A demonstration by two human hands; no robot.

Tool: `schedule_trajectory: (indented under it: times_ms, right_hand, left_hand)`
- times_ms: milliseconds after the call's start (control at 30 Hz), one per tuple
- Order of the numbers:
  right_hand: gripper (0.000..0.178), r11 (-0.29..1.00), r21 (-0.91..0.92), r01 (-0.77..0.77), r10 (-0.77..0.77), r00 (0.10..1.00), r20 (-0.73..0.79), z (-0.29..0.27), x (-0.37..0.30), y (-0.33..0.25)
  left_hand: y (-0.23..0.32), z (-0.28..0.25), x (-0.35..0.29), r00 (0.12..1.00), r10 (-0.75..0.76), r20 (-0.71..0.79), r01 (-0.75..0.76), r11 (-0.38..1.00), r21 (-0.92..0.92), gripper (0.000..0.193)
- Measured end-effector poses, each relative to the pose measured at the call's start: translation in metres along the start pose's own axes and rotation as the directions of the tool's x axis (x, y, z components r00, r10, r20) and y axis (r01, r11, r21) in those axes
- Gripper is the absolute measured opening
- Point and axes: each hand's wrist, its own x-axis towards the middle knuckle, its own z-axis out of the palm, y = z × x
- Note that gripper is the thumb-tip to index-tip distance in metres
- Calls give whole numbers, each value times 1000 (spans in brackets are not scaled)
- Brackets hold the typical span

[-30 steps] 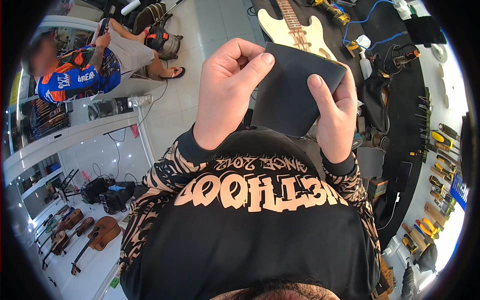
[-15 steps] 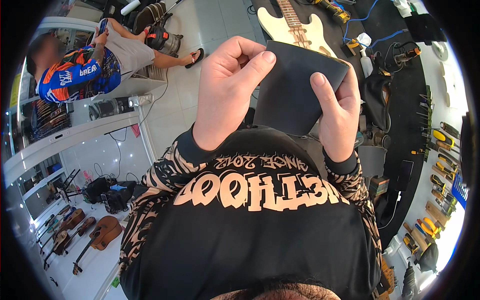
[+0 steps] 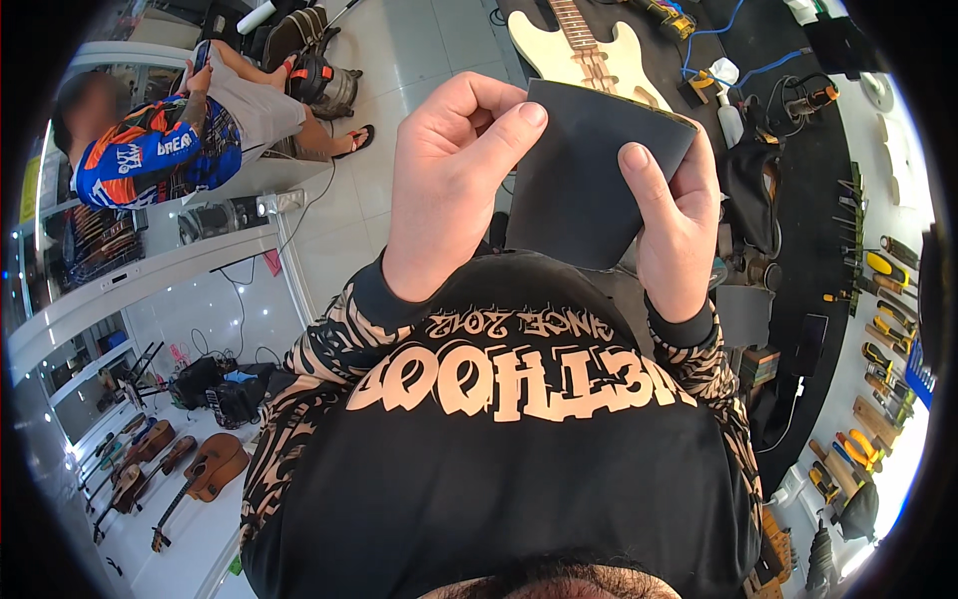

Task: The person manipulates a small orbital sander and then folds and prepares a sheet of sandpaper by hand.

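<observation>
Up in front of my chest is a dark grey sheet of sandpaper (image 3: 584, 175), slightly bowed, with a thin yellowish line along its far edge. My left hand (image 3: 449, 185) pinches its far left corner, thumb on the near face and fingers curled behind. On the right side, my right hand (image 3: 679, 225) grips the sheet, its thumb lying across the face and the other fingers mostly hidden behind. Just beyond the sheet, a pale electric guitar (image 3: 574, 55) lies on the dark workbench (image 3: 788, 215), partly covered by the sheet.
A yellow-black power tool (image 3: 664, 18), a white bottle (image 3: 729, 122) and blue cable lie on the bench. Hand tools (image 3: 878, 329) hang along the right wall. At left, a person (image 3: 165, 140) sits holding a phone near a vacuum cleaner (image 3: 324, 85). Acoustic guitars (image 3: 215, 467) stand lower left.
Both hands keep their hold on the sandpaper, almost still. The seated person's sandalled foot has moved left and down. The surroundings have shifted slightly in view.
</observation>
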Motion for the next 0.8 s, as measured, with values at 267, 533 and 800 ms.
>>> schedule_trajectory:
  times_ms: [267, 533, 800]
  right_hand:
    - [39, 1000, -14, 8, -8, 1000, -14, -2, -2, 2]
    - [15, 997, -56, 61, -66, 992, -103, -13, 3, 11]
    - [16, 994, -51, 99, -106, 980, -166, -13, 1, 12]
  left_hand:
    - [-2, 2, -2, 1000, 3, -3, -3, 1000, 6, 9]
    - [-5, -4, -7, 997, 69, -36, -70, 998, -2, 6]
    - [-12, -5, -13, 997, 57, -61, -59, 998, -38, 3]
